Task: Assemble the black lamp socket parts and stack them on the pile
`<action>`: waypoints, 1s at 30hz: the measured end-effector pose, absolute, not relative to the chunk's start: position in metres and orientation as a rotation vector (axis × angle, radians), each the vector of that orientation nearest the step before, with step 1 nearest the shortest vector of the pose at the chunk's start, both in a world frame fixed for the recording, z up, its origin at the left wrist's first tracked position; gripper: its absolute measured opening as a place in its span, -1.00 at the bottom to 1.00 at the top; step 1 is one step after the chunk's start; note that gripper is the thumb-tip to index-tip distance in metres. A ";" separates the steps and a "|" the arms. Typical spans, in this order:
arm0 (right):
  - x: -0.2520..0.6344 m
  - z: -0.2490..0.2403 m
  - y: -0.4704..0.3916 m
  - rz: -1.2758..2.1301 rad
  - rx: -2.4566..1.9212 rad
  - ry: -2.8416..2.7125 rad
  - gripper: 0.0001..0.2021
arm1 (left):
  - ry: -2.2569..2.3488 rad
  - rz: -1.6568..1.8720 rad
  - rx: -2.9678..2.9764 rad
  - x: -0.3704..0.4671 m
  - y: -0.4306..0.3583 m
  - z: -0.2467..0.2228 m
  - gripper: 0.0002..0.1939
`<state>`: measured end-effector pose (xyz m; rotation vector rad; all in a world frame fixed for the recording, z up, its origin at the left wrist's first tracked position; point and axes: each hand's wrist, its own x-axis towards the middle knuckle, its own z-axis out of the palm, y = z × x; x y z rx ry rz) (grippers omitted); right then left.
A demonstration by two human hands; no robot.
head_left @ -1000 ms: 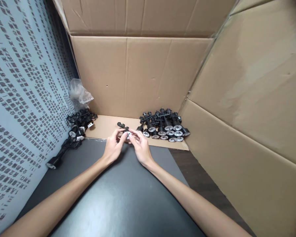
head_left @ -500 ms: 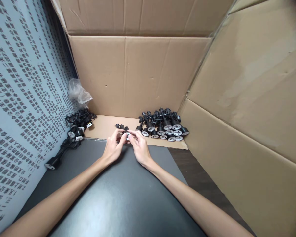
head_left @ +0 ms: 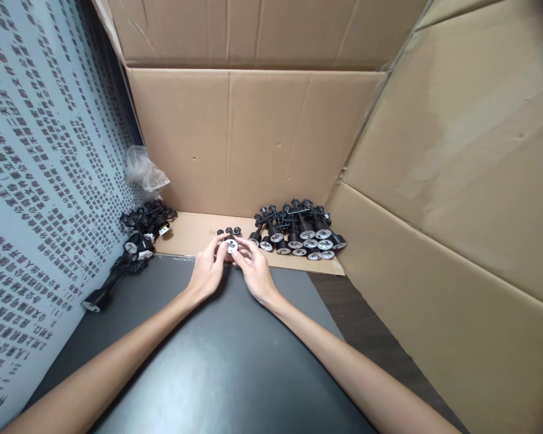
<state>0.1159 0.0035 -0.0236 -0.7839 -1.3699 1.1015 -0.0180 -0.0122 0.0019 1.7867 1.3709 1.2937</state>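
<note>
Between my two hands is a small black lamp post (head_left: 230,246), its round white base turned toward me and its lantern heads pointing away. My left hand (head_left: 207,267) pinches the base from the left, thumb on the white face. From the right, my right hand (head_left: 256,271) grips the same base with thumb and fingers. The stem is mostly hidden behind the base and fingers. Just right of my right hand, a stack of similar lamp posts (head_left: 306,231) lies with most white bases facing me.
At the left lie a tangled pile of black lamp parts (head_left: 149,214) and one lamp post (head_left: 98,299) against the printed sheet (head_left: 36,150). A clear plastic bag (head_left: 145,169) rests above the pile. Cardboard walls (head_left: 262,132) enclose the back and right of the grey table (head_left: 235,361).
The lamp post has turned slightly in my hands, so more of its white base shows. Its lantern heads have shifted a little to the right. My arms stay nearly in place.
</note>
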 end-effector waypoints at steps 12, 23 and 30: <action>0.118 -0.025 0.002 0.990 -0.808 -1.413 -0.70 | 1.335 1.401 1.859 -0.019 -0.010 -0.001 -0.68; 0.117 -0.023 0.001 0.948 -0.822 -1.427 -0.72 | 1.311 1.403 1.831 -0.018 -0.009 -0.002 -0.68; 0.118 -0.023 0.002 1.039 -0.816 -1.374 -0.68 | 1.343 1.370 1.885 -0.017 -0.012 0.002 -0.66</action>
